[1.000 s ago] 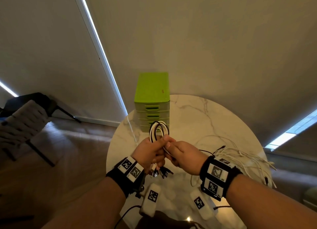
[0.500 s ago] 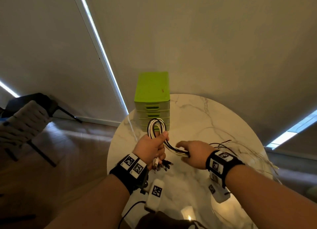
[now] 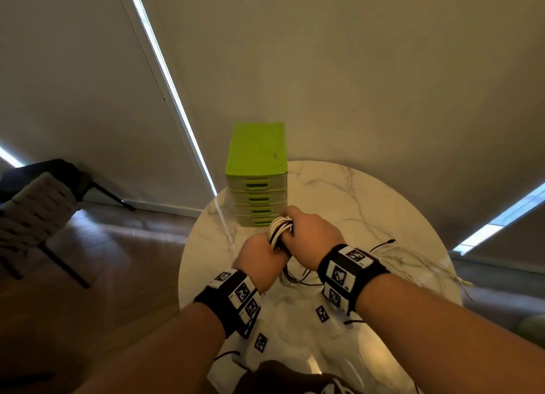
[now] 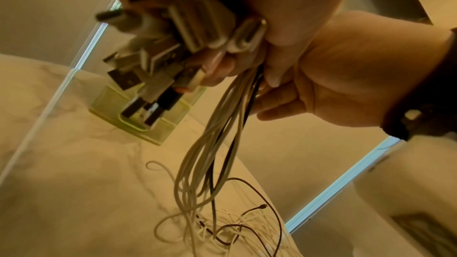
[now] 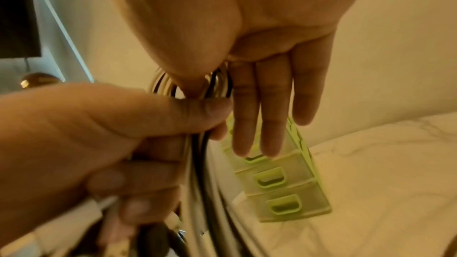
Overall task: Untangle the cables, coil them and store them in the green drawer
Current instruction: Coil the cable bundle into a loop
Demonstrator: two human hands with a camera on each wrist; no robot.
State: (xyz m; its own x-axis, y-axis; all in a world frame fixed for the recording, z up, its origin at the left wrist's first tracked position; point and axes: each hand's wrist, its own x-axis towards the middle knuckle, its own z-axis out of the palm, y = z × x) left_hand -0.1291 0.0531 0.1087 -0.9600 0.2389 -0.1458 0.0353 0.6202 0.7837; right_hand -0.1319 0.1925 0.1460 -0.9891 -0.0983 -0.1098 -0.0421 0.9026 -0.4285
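My left hand grips a bundle of white and black cables folded into a loop. The plugs stick out under its fist. My right hand lies over the top of the loop. Its thumb is hooked into the loop, and three fingers point straight down. The bundle's free lengths hang to a loose tangle on the marble table. The green drawer unit stands just behind the hands with all its drawers closed.
A dark chair stands on the wooden floor to the left. White tagged blocks with leads lie near the table's front edge. The round table's rim drops off close to the left of the drawer unit.
My right hand went out to the right along the cables, then came back over the loop in my left hand. Both hands now sit closer to the drawer unit.
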